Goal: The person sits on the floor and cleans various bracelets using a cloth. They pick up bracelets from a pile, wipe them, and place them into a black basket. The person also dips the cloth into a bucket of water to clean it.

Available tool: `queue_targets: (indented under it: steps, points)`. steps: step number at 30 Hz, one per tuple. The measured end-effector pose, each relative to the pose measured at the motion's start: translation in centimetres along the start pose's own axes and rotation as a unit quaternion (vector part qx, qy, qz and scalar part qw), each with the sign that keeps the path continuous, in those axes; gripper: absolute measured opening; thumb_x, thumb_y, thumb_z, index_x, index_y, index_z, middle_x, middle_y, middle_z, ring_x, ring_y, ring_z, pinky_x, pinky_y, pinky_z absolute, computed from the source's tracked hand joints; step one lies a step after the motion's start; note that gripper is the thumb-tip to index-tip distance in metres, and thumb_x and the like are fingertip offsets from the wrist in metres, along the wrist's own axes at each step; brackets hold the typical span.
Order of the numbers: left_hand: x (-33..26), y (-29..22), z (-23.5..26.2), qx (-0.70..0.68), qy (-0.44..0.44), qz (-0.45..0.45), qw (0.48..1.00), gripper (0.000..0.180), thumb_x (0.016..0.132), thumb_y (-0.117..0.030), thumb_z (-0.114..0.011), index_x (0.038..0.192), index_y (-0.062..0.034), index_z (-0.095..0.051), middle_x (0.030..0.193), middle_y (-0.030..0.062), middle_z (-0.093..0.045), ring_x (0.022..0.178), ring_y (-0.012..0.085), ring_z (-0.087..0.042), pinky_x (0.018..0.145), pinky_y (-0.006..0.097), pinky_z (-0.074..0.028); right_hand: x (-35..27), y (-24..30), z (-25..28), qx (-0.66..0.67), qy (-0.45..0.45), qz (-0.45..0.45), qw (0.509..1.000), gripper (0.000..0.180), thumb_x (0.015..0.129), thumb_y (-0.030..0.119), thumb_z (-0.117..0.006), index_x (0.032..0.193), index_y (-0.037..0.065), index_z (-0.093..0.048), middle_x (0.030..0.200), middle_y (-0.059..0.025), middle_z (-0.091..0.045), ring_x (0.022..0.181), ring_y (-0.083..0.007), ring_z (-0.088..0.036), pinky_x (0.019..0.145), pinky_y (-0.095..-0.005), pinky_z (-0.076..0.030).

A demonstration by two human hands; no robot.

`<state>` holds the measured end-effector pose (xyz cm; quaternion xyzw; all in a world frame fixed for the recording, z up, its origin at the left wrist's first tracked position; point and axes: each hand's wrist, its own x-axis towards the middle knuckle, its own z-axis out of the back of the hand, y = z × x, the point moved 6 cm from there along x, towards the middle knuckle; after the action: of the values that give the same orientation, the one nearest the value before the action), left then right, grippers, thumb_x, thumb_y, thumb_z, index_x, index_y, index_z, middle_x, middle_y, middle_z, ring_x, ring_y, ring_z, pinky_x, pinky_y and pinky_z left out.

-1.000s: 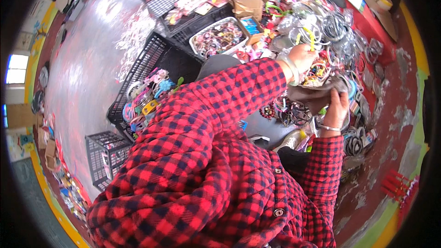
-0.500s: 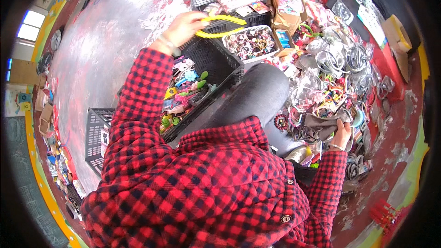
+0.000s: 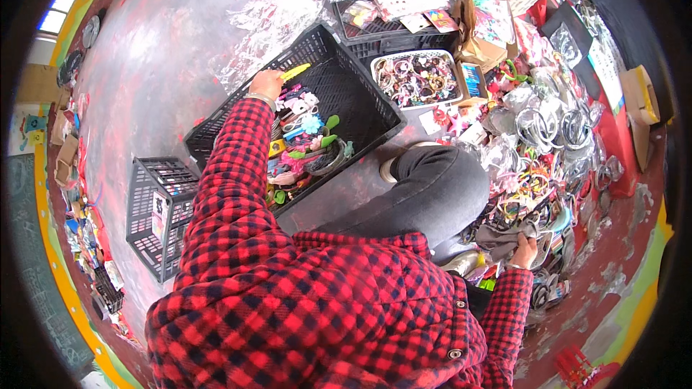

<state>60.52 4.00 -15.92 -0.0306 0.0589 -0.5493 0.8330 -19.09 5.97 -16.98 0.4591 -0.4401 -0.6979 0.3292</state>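
Observation:
My left hand is closed on a yellow twisted headband, seen nearly edge-on. It is over the far left part of a big black plastic crate. Beside and below this hand, colourful hair accessories fill the crate's left part, with flowers and green leaf shapes among them. Off to the right, my right hand grips a dark grey-brown piece of fabric, perhaps a wide headband. That fabric lies at the near edge of a heap of headbands and clear plastic bags.
A white basket of small hair ties stands beyond the crate, next to a small box of blue items. Farther back are a black crate with packets and a cardboard box. A smaller black crate sits at left. My bent knee lies between crate and heap.
My left hand has come down toward the crate with the yellow headband, which has turned from a flat loop to nearly edge-on. My right hand keeps the fabric. The whole view has shifted.

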Motion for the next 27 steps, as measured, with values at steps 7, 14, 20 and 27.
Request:
queue_targets:
  steps: [7, 14, 20, 27]
  points:
    - [2.5, 6.0, -7.5, 0.083, 0.096, 0.091, 0.988, 0.021, 0.08, -0.027, -0.052, 0.096, -0.0204, -0.064, 0.093, 0.0096, -0.062, 0.089, 0.0286, -0.058, 0.077, 0.039, -0.047, 1.1, -2.2, 0.4, -0.082, 0.013, -0.038, 0.996, 0.018, 0.075, 0.004, -0.056, 0.093, 0.002, -0.057, 0.077, -0.0011, -0.058, 0.061, -0.008, -0.048, 0.052, -0.022, -0.037]
    - [3.3, 3.9, -9.6, 0.11, 0.123, 0.078, 0.983, 0.022, 0.079, -0.02, -0.048, 0.091, -0.0157, -0.065, 0.088, 0.0127, -0.062, 0.086, 0.0293, -0.06, 0.075, 0.039, -0.048, 1.2, -3.1, 0.4, -0.067, -0.025, -0.053, 0.996, 0.007, 0.076, 0.008, -0.059, 0.081, 0.004, -0.056, 0.063, 0.0031, -0.05, 0.049, -0.0053, -0.039, 0.044, -0.0215, -0.03]
    - [4.1, 5.7, -12.5, 0.109, 0.143, 0.129, 0.975, 0.025, 0.079, -0.013, -0.044, 0.093, -0.0089, -0.065, 0.095, 0.0143, -0.061, 0.091, 0.0297, -0.058, 0.08, 0.038, -0.046, 1.5, -3.4, -0.5, -0.103, 0.003, -0.048, 0.993, 0.008, 0.075, 0.009, -0.059, 0.078, 0.002, -0.056, 0.063, 0.0007, -0.05, 0.051, -0.0074, -0.041, 0.046, -0.0233, -0.033]
    - [5.6, 4.2, -12.0, 0.086, 0.098, 0.122, 0.984, 0.021, 0.079, -0.017, -0.049, 0.092, -0.0121, -0.064, 0.088, 0.0145, -0.062, 0.087, 0.031, -0.059, 0.075, 0.041, -0.047, 1.3, -3.9, -0.2, -0.077, 0.015, -0.042, 0.996, 0.015, 0.075, 0.007, -0.058, 0.087, -0.003, -0.057, 0.075, -0.0045, -0.056, 0.064, -0.0115, -0.048, 0.058, -0.0257, -0.041]
